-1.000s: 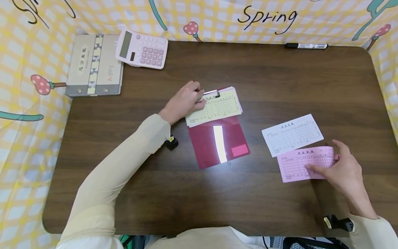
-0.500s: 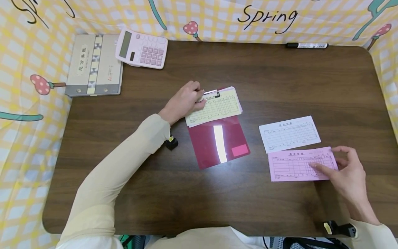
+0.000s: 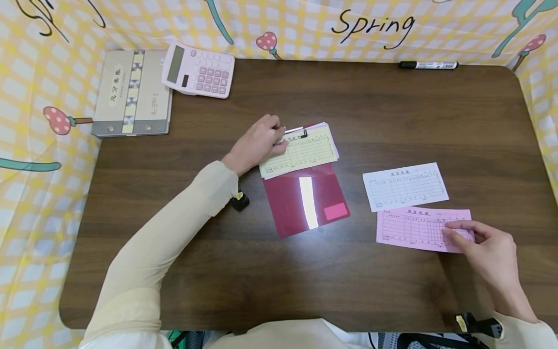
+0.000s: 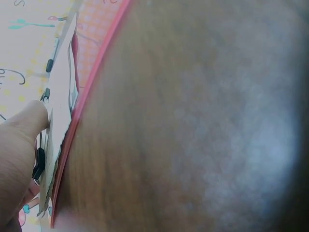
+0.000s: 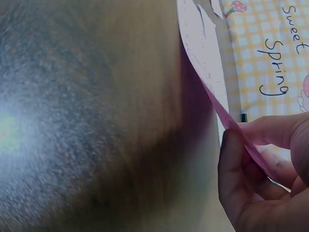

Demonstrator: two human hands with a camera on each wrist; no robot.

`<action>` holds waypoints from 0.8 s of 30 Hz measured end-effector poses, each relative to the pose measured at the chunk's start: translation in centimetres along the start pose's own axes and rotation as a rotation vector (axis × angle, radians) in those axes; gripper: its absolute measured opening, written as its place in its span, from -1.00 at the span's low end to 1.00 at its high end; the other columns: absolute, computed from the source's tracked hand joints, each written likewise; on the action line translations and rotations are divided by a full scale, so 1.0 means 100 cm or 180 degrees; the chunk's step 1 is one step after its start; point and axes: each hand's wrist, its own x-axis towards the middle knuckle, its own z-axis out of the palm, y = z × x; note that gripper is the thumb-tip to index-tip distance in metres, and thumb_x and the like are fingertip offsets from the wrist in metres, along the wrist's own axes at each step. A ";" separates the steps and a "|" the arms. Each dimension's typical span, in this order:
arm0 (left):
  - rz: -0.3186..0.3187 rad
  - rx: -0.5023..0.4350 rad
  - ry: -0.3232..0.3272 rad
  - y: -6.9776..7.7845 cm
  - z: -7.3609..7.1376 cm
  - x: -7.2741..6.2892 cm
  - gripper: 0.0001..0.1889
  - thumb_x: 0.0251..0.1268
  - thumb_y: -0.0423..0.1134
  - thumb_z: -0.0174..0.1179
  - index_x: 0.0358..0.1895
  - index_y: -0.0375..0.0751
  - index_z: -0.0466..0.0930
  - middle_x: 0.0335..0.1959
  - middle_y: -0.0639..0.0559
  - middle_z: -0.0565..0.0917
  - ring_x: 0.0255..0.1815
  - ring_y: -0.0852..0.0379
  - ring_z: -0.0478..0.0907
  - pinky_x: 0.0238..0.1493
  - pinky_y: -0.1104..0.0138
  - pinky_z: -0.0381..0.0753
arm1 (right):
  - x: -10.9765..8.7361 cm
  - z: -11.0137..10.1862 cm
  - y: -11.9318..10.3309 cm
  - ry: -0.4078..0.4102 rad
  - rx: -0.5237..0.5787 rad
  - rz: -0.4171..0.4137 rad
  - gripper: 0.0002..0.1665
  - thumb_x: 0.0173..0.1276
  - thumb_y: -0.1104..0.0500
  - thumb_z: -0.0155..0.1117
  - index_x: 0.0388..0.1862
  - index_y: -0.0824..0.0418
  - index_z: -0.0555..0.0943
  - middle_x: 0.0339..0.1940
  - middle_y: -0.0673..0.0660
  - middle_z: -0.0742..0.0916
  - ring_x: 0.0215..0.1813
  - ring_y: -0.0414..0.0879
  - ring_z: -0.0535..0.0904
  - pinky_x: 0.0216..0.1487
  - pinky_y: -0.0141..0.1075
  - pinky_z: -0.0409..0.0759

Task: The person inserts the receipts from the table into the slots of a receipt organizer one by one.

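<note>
My left hand (image 3: pixel 259 140) grips the upper left edge of a dark red clipboard (image 3: pixel 287 203), near its metal clip (image 3: pixel 304 133). Its thumb lies on a pale yellow printed form (image 3: pixel 314 148), the top sheet of a small stack under the clip. In the left wrist view the stack (image 4: pixel 60 104) and board appear edge-on. My right hand (image 3: pixel 492 252) pinches the right end of a pink printed form (image 3: pixel 410 230) between thumb and fingers. The right wrist view shows the pink form (image 5: pixel 224 113) bent and raised there. A white printed form (image 3: pixel 405 186) lies just beyond it.
A grey binder (image 3: pixel 150 97) lies at the back left, with a pale pink calculator (image 3: pixel 205 70) overlapping its corner. A black marker (image 3: pixel 429 65) lies along the table's (image 3: pixel 348 281) back edge. Checked yellow cloth (image 3: pixel 305 29) borders the table.
My right forefinger has come down onto the pink form, which has turned slightly and shifted left overall. The white form has slid a little left. My left hand stays on the clipboard.
</note>
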 end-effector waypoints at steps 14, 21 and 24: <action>0.0030 -0.0014 0.0056 0.001 0.001 0.001 -0.68 0.31 -0.25 0.13 -0.08 -0.47 0.67 -0.29 -0.20 0.55 -0.27 -0.05 0.41 -0.19 0.27 0.51 | -0.008 -0.013 -0.009 -0.0536 0.0566 -0.0233 -0.84 0.20 0.18 0.43 -0.23 0.20 0.74 -0.49 -0.37 0.69 -0.47 -0.43 0.50 -0.52 -0.49 0.42; -0.0015 -0.0031 0.0017 0.001 0.000 0.000 -0.68 0.32 -0.25 0.13 -0.06 -0.46 0.67 -0.29 -0.20 0.54 -0.26 -0.04 0.40 -0.18 0.27 0.51 | -0.015 -0.018 -0.030 -0.0596 0.0642 -0.0742 -0.84 0.11 0.37 0.44 -0.29 0.26 0.73 -0.55 -0.23 0.71 -0.57 -0.35 0.47 -0.59 -0.44 0.37; -0.0006 -0.0016 0.0027 0.001 0.001 0.000 -0.68 0.32 -0.25 0.12 -0.06 -0.46 0.67 -0.29 -0.20 0.54 -0.26 -0.05 0.41 -0.17 0.27 0.51 | -0.014 -0.019 -0.042 -0.0557 0.0650 -0.0972 -0.81 0.07 0.43 0.45 -0.31 0.25 0.73 -0.59 -0.18 0.69 -0.61 -0.30 0.42 -0.63 -0.40 0.31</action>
